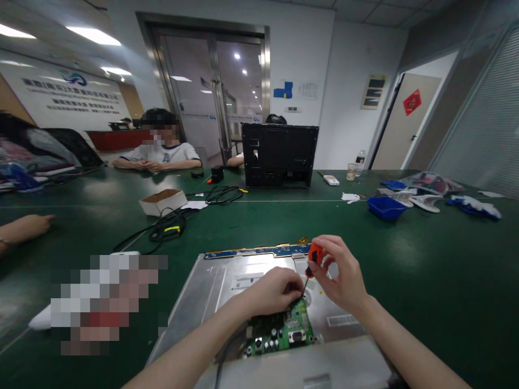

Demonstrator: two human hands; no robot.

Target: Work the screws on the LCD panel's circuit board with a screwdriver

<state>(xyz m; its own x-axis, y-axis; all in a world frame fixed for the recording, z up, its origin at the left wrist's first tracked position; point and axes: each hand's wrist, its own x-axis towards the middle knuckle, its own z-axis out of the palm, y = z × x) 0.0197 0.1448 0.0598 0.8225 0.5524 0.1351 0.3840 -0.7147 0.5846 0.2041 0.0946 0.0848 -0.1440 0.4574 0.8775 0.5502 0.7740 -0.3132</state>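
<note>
My right hand (340, 273) grips the orange and black handle of a screwdriver (315, 254), its thin shaft slanting down to the upper corner of a green circuit board (298, 323). Beside the screwdriver tip, my left hand (279, 289) has its fingers pressed together at the board's corner; what they hold, if anything, is hidden. Under both hands lies a silver metal panel (190, 302) with a narrow blue board strip (251, 252) along its far edge. Dark cable runs from the green board's left side beneath my left forearm.
A black monitor (279, 154) stands at the table's far side. Black cables (225, 194) and an open carton (162, 202) are at left, a blue tray (385, 208) and gloves (474, 207) at right. A person's hand (32, 226) rests at far left; another person sits opposite.
</note>
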